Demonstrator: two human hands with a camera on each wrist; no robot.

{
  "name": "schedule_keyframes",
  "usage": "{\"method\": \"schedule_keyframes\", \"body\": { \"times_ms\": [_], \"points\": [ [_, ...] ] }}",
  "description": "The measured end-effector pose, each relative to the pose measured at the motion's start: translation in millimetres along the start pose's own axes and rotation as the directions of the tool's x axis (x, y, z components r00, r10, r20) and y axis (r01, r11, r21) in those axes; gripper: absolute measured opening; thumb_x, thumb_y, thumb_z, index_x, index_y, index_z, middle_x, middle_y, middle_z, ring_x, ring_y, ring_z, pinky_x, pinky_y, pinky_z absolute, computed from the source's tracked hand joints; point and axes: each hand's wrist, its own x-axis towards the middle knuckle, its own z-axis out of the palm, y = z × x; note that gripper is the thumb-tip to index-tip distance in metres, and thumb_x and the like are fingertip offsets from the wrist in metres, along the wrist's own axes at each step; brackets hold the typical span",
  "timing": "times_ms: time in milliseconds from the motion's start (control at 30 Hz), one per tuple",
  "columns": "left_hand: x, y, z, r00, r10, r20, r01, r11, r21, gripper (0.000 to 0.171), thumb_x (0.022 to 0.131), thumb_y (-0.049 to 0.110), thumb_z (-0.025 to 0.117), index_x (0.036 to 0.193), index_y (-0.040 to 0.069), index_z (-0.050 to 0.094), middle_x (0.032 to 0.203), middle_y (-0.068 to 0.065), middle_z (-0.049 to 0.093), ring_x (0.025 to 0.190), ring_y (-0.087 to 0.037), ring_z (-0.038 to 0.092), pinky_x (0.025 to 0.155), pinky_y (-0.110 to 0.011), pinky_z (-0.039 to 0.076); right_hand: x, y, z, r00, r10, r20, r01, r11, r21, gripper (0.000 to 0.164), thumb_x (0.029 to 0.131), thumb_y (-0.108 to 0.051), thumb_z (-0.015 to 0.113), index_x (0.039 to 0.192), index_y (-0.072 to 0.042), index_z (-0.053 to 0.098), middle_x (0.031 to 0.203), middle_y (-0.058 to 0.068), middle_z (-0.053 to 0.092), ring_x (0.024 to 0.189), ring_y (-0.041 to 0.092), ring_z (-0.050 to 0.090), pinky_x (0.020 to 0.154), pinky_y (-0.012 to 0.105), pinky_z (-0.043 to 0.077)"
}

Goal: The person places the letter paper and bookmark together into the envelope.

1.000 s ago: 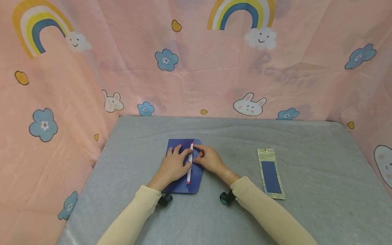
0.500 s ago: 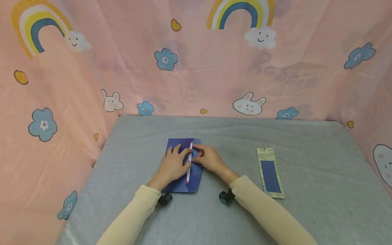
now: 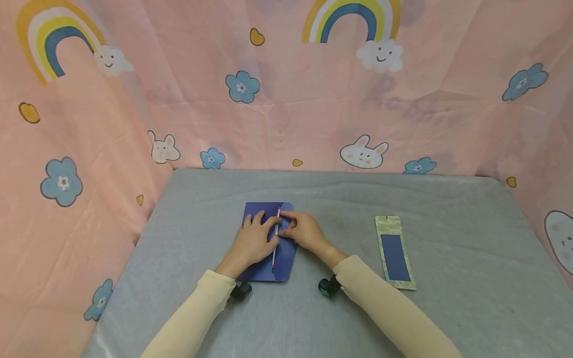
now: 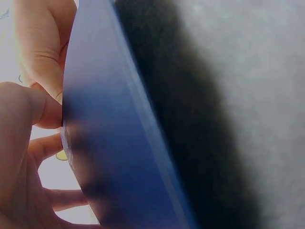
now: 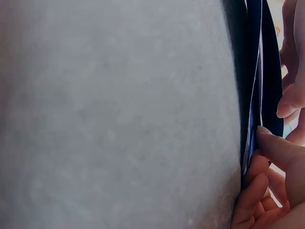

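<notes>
A blue envelope (image 3: 282,253) lies on the grey table with its flap opened to the right. Out of its mouth shows a thin sliver of a white card (image 3: 274,252) with red ends. My left hand (image 3: 254,241) rests over the envelope body, fingers spread, index and thumb tips beside the sliver; in the left wrist view these fingers (image 4: 45,148) lie against the blue paper. From the right, my right hand (image 3: 307,233) has curled fingers and thumb at the card's exposed edge. The right wrist view shows a fingertip (image 5: 262,132) right at the white edge.
Apart to the right lies a narrow yellow-green package (image 3: 389,226) with a dark blue panel. Pink patterned cloth (image 3: 283,109) hangs behind and along both sides of the grey table (image 3: 335,187). A small black camera (image 3: 241,291) sits under each wrist.
The visible white strip of the card has narrowed to a thin sliver, slipping left into the envelope. My right fingertips have shifted slightly left with it. The left hand has stayed put.
</notes>
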Motion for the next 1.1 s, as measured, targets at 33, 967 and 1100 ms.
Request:
{"method": "schedule_keyframes", "body": {
  "times_ms": [33,967,1100],
  "points": [
    [0.1,0.1,0.1,1.0,-0.001,-0.002,0.001,1.0,0.0,0.047,0.09,0.036,0.05,0.137,0.034,0.046,0.149,-0.02,0.037,0.134,-0.054,0.031,0.101,-0.066,0.034,0.2,-0.1,0.0,1.0,-0.002,-0.001,0.002,1.0,-0.001,0.055,0.079,-0.023,0.075,0.13,-0.018,0.058,0.059,-0.002,0.057,0.045,0.009,0.05,0.047,0.023,0.04],
    [-0.9,1.4,0.0,1.0,-0.008,-0.003,0.008,1.0,-0.01,0.045,0.091,0.035,0.049,0.136,0.034,0.047,0.149,-0.02,0.037,0.135,-0.054,0.031,0.101,-0.066,0.034,1.5,0.6,-0.2,1.0,-0.008,0.009,0.008,1.0,-0.004,0.051,0.078,-0.027,0.075,0.127,-0.022,0.061,0.057,-0.002,0.055,0.042,0.01,0.049,0.046,0.024,0.042],
    [-0.9,1.8,-0.6,1.0,-0.012,-0.002,0.012,1.0,-0.009,0.046,0.091,0.035,0.049,0.136,0.034,0.046,0.149,-0.02,0.037,0.135,-0.054,0.031,0.101,-0.067,0.034,1.7,-0.8,-0.6,1.0,-0.004,0.006,0.004,1.0,-0.01,0.051,0.078,-0.028,0.075,0.127,-0.022,0.061,0.056,-0.002,0.054,0.041,0.01,0.049,0.045,0.024,0.041]
  ]
}}
